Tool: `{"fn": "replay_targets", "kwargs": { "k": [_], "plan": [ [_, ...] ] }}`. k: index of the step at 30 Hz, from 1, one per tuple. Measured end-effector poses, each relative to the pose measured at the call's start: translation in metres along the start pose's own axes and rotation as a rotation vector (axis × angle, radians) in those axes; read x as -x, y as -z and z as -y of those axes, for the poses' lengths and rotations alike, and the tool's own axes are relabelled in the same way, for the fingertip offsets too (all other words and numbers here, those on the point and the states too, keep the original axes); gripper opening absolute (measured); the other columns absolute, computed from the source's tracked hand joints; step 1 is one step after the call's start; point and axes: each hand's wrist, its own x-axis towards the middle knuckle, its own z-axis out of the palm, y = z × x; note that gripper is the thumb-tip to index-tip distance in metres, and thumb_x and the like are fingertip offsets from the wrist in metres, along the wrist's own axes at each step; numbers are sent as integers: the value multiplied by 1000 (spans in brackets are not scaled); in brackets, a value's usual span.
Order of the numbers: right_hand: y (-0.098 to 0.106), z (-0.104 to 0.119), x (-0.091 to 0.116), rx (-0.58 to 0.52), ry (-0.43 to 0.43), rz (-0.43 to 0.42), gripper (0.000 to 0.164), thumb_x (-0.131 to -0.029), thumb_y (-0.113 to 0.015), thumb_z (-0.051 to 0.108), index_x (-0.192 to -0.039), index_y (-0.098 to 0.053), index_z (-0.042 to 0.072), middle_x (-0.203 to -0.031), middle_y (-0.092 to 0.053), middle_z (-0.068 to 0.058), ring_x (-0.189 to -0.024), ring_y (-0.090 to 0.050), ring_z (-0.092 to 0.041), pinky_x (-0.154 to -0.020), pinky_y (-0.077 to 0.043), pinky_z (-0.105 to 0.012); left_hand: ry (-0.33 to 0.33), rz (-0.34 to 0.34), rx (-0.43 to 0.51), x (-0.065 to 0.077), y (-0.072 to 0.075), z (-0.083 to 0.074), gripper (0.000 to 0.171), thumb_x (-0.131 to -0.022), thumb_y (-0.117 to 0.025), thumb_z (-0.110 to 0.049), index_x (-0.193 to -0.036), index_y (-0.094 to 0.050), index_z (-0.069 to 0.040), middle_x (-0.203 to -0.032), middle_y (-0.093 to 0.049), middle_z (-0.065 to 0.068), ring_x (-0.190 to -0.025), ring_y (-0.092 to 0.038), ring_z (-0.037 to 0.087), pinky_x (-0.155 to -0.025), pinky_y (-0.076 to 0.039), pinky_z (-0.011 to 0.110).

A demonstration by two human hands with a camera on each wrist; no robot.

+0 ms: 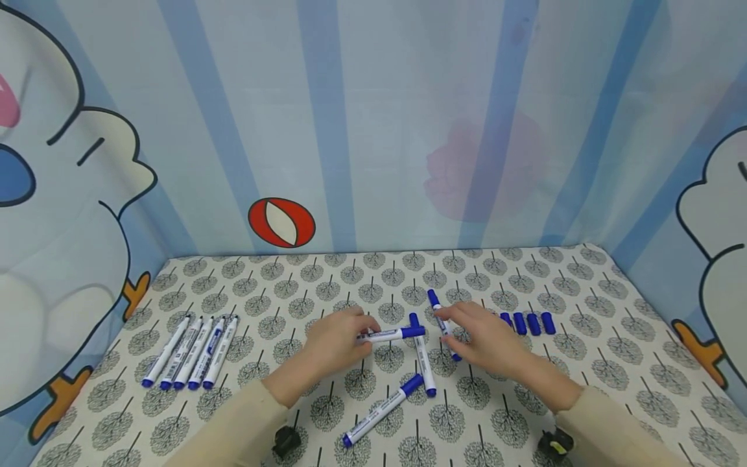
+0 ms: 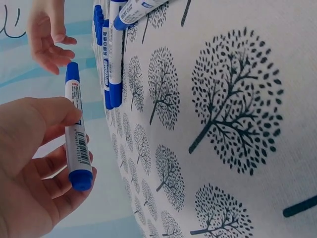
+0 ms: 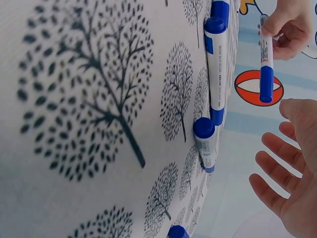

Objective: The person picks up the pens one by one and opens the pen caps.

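My left hand (image 1: pixel 332 340) pinches a white whiteboard marker (image 1: pixel 385 335) with a blue cap, thumb on the barrel in the left wrist view. The marker lies level above the cloth, its capped end pointing right. Across from that cap is my right hand (image 1: pixel 490 337), fingers spread and holding nothing, as the right wrist view shows. Three more capped markers are on the cloth: one upright in the head view (image 1: pixel 425 360) below the held marker's cap, one slanted (image 1: pixel 382 412) nearer me, and one (image 1: pixel 436 305) partly behind my right fingers.
Several uncapped markers (image 1: pixel 190 353) lie side by side at the left, tips pointing away from me. Several loose blue caps (image 1: pixel 533 323) stand in a row beyond my right hand. The tree-print cloth (image 1: pixel 443 441) ends at a striped backdrop (image 1: pixel 397 130).
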Motion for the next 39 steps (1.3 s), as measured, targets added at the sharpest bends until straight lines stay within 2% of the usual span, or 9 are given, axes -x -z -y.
{"fn": "replay_targets", "kwargs": {
  "k": [4,11,16,23,29,34,39],
  "plan": [
    [-1,3,-2,-5,13,-8,42,-81,-68,26,-120,-58,13,-107,-63,2,-99,-58,-13,-83,-51,-30,-46,-15,-2,-1,0,-3,19,-76,-69,-18,-95,-69,-22,-80,-59,-7,-67,-52,5,-51,-39,14],
    [-3,8,-6,-16,22,-6,41,-80,-68,27,-117,-59,12,-101,-64,3,-95,-59,-13,-83,-50,-31,-43,-9,13,-3,-1,-6,22,-77,-68,-17,-98,-68,-22,-81,-60,-8,-66,-52,5,-44,-38,13],
    [-5,10,-9,-21,23,0,41,-79,-70,28,-115,-60,12,-97,-65,3,-89,-59,-10,-80,-51,-30,-69,-31,4,-4,-1,-8,22,-78,-68,-21,-99,-68,-24,-82,-60,-8,-68,-52,5,-47,-38,14],
    [-5,15,-12,-31,-18,47,33,-80,-69,28,-109,-62,15,-93,-66,3,-85,-59,-8,-76,-51,-30,-108,-52,-7,-5,-2,-10,23,-78,-69,-23,-100,-69,-26,-80,-58,-9,-62,-45,5,-47,-37,15],
    [-8,18,-14,-25,-17,72,26,-81,-69,28,-104,-63,16,-89,-64,6,-77,-57,-5,-68,-49,-23,-137,-58,-17,-5,-1,-13,24,-79,-68,-24,-103,-68,-26,-86,-60,-8,-66,-46,5,-48,-37,14],
    [-10,19,-15,-30,0,58,21,-80,-70,25,-99,-65,16,-85,-64,7,-71,-54,-5,-61,-46,-19,-148,-61,1,-5,0,-13,24,-80,-67,-24,-104,-68,-25,-89,-62,-7,-65,-47,5,-50,-37,14],
    [-10,19,-15,-32,-18,62,21,-81,-69,25,-100,-65,16,-87,-64,6,-72,-56,-7,-63,-46,-20,-144,-57,27,-5,-1,-11,20,-82,-67,-24,-101,-69,-20,-85,-59,-7,-62,-46,3,-52,-38,14]
  ]
}}
